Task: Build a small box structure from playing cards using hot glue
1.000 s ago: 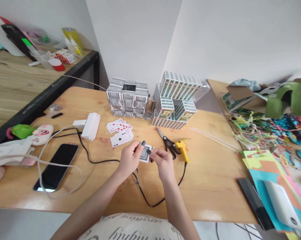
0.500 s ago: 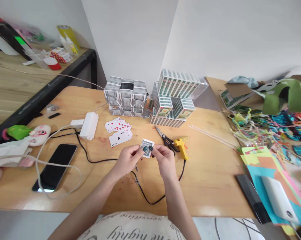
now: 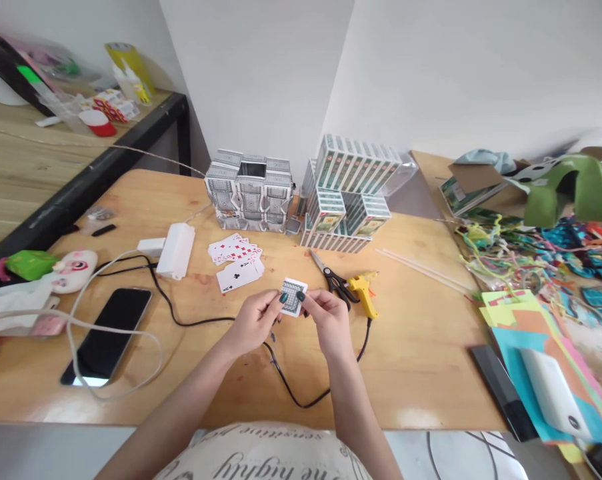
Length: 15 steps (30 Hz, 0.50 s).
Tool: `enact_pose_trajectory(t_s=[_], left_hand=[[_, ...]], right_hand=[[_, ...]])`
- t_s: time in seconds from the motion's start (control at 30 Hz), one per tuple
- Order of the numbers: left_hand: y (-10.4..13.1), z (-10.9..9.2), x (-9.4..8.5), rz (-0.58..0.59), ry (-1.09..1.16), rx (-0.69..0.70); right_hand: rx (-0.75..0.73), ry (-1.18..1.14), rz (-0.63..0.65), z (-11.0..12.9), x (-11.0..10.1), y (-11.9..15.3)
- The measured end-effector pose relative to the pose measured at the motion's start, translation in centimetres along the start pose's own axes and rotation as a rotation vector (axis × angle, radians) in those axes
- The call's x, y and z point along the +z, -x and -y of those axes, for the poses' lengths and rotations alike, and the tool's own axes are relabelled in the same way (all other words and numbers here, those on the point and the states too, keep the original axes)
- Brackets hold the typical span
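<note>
Between my two hands, above the wooden table, is a playing card (image 3: 293,301) with its patterned back up; whether it is one card or more I cannot tell. My left hand (image 3: 259,319) pinches its left edge, thumb on top. At its right edge the thumb and fingers of my right hand (image 3: 327,319) close on it. Face-up loose playing cards (image 3: 239,274) lie spread just beyond my left hand. Right of my right hand are black-handled scissors (image 3: 334,279) and a yellow glue gun (image 3: 365,293). Farther back stands a structure built of cards (image 3: 251,193).
Stacked card boxes (image 3: 351,193) stand at the back. A black cable (image 3: 285,387) loops under my forearms. At left lie a phone (image 3: 108,337) and a white power strip (image 3: 177,251). Glue sticks (image 3: 421,270), coloured paper (image 3: 511,327) and a white power bank (image 3: 553,393) lie right.
My thumbs have shifted slightly outward, toward the card's edges, baring more of its patterned back. Both hands still hold it in about the same place. The view has shifted slightly.
</note>
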<state>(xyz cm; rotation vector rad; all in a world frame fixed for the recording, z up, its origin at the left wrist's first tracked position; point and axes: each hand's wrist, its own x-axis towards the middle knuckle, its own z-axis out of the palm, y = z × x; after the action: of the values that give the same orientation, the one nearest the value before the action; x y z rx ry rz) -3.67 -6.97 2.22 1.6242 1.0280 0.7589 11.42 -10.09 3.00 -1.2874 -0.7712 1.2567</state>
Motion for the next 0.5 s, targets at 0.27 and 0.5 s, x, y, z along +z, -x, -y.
enact_pose_trajectory(t_s=[0.27,0.5], left_hand=[[-1.1,0.5,-0.4,0.018,0.090,-0.042],[-2.9,-0.1,-0.1,-0.084,0.558,-0.283]], right_hand=[[0.002,-0.049,-0.001,-0.1,-0.2,-0.2],[0.028,-0.007,0.024,-0.3,0.2,-0.3]])
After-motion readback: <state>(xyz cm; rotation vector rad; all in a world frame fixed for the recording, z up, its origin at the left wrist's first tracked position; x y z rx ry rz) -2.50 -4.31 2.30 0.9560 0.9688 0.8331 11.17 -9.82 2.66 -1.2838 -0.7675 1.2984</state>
